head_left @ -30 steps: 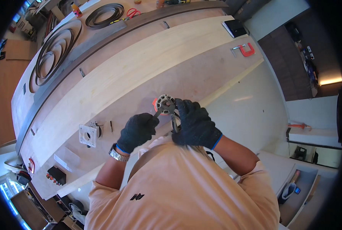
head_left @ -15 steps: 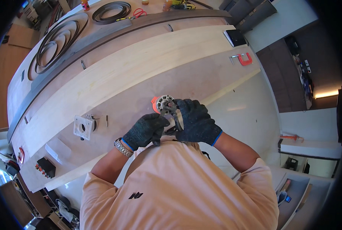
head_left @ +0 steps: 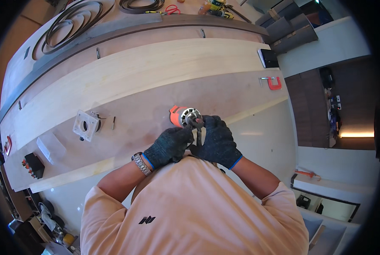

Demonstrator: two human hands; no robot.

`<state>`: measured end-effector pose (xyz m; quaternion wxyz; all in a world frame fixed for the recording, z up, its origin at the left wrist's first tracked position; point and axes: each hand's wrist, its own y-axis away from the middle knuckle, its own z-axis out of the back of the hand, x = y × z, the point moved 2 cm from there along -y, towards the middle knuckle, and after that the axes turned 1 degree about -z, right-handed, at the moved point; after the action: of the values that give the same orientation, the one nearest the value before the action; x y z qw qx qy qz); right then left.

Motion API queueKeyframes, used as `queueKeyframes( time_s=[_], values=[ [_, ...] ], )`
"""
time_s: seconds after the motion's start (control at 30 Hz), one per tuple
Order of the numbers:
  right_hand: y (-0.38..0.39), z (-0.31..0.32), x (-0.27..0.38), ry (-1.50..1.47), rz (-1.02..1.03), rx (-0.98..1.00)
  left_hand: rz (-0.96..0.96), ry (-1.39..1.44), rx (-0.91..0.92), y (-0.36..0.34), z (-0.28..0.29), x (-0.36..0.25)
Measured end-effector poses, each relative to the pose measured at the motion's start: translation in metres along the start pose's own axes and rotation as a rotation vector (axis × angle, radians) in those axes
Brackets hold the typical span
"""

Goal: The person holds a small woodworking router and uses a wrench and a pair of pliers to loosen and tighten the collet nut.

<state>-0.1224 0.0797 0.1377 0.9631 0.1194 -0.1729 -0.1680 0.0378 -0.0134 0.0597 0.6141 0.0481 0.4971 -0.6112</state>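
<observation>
In front of my chest lies an orange trim router motor (head_left: 176, 115), its round, vented metal end toward me. Both hands wear dark knitted gloves with blue cuffs. My left hand (head_left: 169, 146) is closed at the near side of the motor's end, on what looks like a flat grey spanner, mostly hidden by the glove. My right hand (head_left: 219, 144) is closed too, fingers at the collet. A grey spanner handle (head_left: 199, 136) runs from the collet down between the hands, against the right thumb. The exact grip of each hand is partly hidden.
To the left lie a clear router base (head_left: 84, 125), a small dark rod (head_left: 114, 123), a clear plastic piece (head_left: 50, 149) and a black box of bits (head_left: 34, 165). A red clamp (head_left: 274, 83) and a black notebook (head_left: 268, 58) lie at right. A long pale board (head_left: 156, 59) spans the table.
The view has shifted, so the table appears lower. My right hand has drawn in closer to the collet, and more of the orange motor body shows.
</observation>
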Motion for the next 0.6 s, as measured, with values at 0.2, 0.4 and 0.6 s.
queueKeyframes(
  time_s=[0.2, 0.4, 0.6],
  values=[
    [0.008, -0.011, -0.009, -0.038, -0.076, -0.092, 0.409, 0.314, 0.123, 0.006, -0.014, 0.004],
    [0.008, -0.01, -0.017, 0.026, -0.106, -0.046, 0.379, 0.219, 0.048, -0.005, -0.018, -0.002],
    [0.003, -0.015, -0.035, -0.01, -0.154, -0.006, 0.33, 0.222, 0.013, -0.02, -0.028, -0.005]
  ],
)
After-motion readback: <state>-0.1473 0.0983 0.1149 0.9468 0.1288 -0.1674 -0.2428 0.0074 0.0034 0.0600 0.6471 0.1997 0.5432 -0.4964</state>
